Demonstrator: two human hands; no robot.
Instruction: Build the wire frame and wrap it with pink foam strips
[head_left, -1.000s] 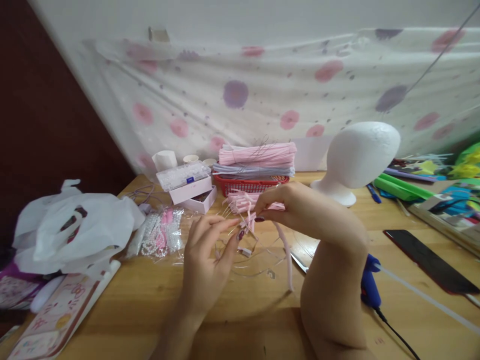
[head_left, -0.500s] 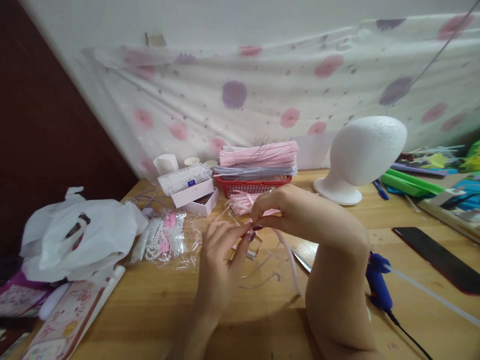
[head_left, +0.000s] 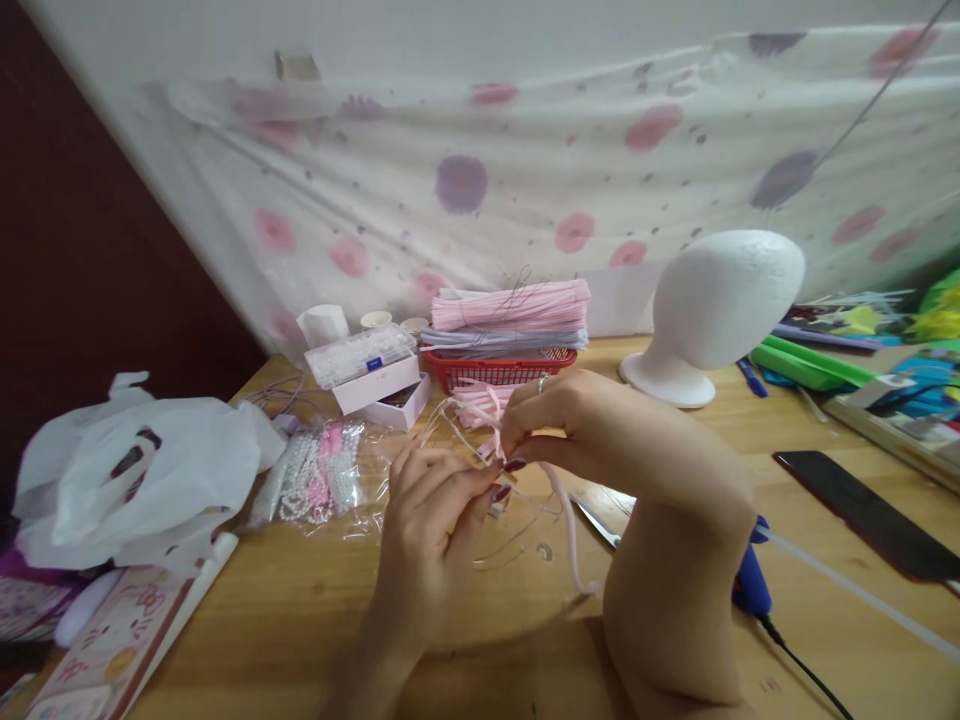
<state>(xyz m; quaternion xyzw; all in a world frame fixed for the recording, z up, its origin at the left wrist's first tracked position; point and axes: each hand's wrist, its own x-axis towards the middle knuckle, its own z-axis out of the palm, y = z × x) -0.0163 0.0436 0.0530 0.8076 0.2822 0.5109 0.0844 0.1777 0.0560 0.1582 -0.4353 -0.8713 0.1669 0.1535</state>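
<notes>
My left hand (head_left: 435, 500) and my right hand (head_left: 551, 420) meet at the middle of the table, thumbs and fingertips pinched together. Between them is a pink ribbon piece (head_left: 491, 440) with thin pale strands. A ring shows on a finger of my right hand, whose wrist is sharply bent. From beneath the right hand a pale pink padded strip (head_left: 568, 520) curves down to the tabletop. Scissors (head_left: 598, 522) lie partly under the right forearm. The exact grip at the fingertips is partly hidden.
A red basket (head_left: 502, 374) holds pink and grey stem bundles behind the hands. White foam head (head_left: 720, 310), blue glue gun (head_left: 752, 580) and black phone (head_left: 870, 512) are on the right. Bagged beads (head_left: 319, 475), a white plastic bag (head_left: 150, 470) and a lilac box (head_left: 375, 385) are on the left.
The view has shifted slightly. The pink ribbon and pale strands now show more above the fingertips, and both hands remain pinched together.
</notes>
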